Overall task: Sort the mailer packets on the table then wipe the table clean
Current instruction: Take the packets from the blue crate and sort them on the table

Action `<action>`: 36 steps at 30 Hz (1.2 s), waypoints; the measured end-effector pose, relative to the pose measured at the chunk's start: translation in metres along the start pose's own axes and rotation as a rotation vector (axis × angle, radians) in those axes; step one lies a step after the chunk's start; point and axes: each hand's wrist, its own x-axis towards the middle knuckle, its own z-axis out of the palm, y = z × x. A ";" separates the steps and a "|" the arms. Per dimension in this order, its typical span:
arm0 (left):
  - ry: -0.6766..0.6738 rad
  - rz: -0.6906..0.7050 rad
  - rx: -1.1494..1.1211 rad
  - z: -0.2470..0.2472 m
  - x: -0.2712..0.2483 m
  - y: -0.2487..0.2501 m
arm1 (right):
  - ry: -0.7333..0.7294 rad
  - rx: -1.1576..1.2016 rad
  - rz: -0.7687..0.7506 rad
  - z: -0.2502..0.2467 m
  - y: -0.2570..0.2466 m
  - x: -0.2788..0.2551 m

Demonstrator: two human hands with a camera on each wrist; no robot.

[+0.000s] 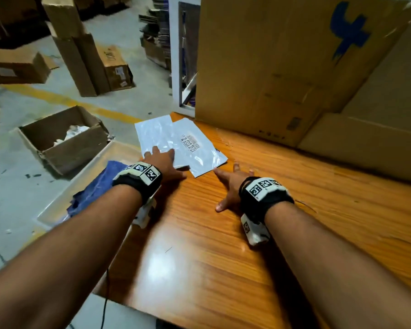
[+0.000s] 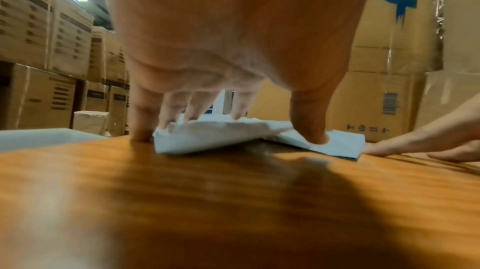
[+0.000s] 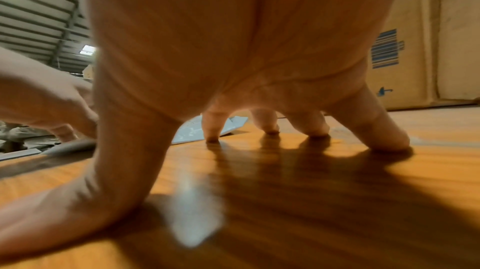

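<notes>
At the far left corner of the table (image 1: 223, 245) I have two white mailers (image 1: 176, 141) lying flat and overlapping, the right one with its printed label up and the left one jutting partly past the table's edge. I have my left hand (image 1: 165, 162) pressed on them with fingers spread and nearly straight; the left wrist view shows the thumb pinning one packet's near edge while the other packet's edge buckles up under the fingertips (image 2: 192, 117), so I'd call that a flat press rather than a closed grasp. I keep my right hand (image 1: 230, 186) splayed wide on the bare wood just beside the right mailer's near corner, the index tip about touching that corner, holding nothing. Left of the table's edge sits a pale tray (image 1: 97, 169) with a blue cloth (image 1: 97, 188) in it, and beyond that on the floor an open carton (image 1: 64, 141) with white scraps inside. Tall cardboard boxes (image 1: 282, 67) stand along the table's far and right edges. By my reading the sorting is barely begun: both packets sit together in one loose pile, I can't tell where each should go, and the wiping hasn't started since the cloth lies untouched.
</notes>
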 end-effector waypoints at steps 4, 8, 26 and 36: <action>-0.014 0.090 0.149 -0.003 -0.012 -0.002 | 0.008 0.026 0.033 0.003 0.001 0.006; -0.027 0.143 0.204 -0.005 -0.044 -0.009 | 0.010 0.020 0.061 0.007 0.002 0.012; -0.111 0.081 0.215 0.024 -0.038 -0.027 | 0.012 -0.036 0.067 0.008 0.002 0.012; -0.215 0.165 0.313 0.013 -0.035 -0.016 | 0.327 0.044 -0.033 -0.025 -0.047 0.059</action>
